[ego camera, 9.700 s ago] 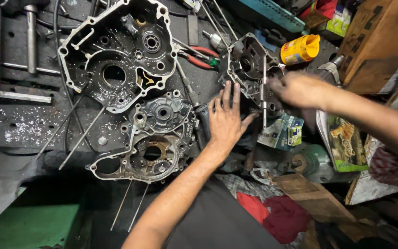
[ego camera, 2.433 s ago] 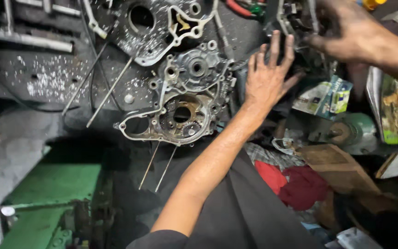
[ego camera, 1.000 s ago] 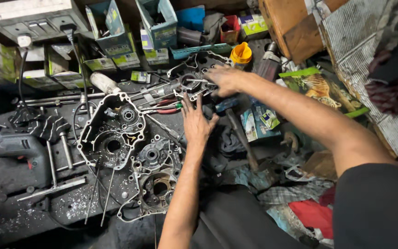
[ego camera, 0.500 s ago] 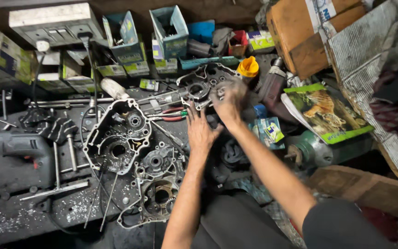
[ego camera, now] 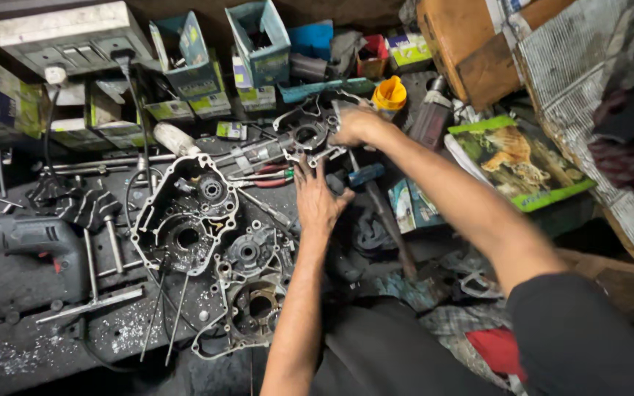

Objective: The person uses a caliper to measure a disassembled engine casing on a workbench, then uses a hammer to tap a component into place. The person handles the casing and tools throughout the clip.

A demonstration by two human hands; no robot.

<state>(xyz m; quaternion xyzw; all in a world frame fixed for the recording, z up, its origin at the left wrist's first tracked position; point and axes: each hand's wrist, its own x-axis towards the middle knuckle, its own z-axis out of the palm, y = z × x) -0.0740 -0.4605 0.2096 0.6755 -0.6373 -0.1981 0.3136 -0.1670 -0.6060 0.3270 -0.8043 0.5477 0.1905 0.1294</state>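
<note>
My left hand [ego camera: 318, 199] lies flat with fingers spread on the dark bench, just below a small metal engine casing [ego camera: 308, 136]. My right hand [ego camera: 357, 126] grips the right edge of that small casing. Left of my left hand a large engine crankcase half [ego camera: 185, 214] lies flat. Below it sits another crankcase half [ego camera: 252, 293] with round bearing holes. Red-handled pliers [ego camera: 267, 178] lie between the large crankcase half and the small casing.
A grey power drill [ego camera: 27, 238] lies at the left with long metal rods [ego camera: 159, 312] and shavings around it. Small cardboard boxes [ego camera: 262, 40] line the back. A yellow funnel [ego camera: 390, 93], a hammer [ego camera: 381, 207] and a green booklet [ego camera: 519, 158] are at the right.
The view has swung from close over the crankcases to a wider look at the bench. My right hand stayed on the small casing and slid along it; my left hand remains flat below it.
</note>
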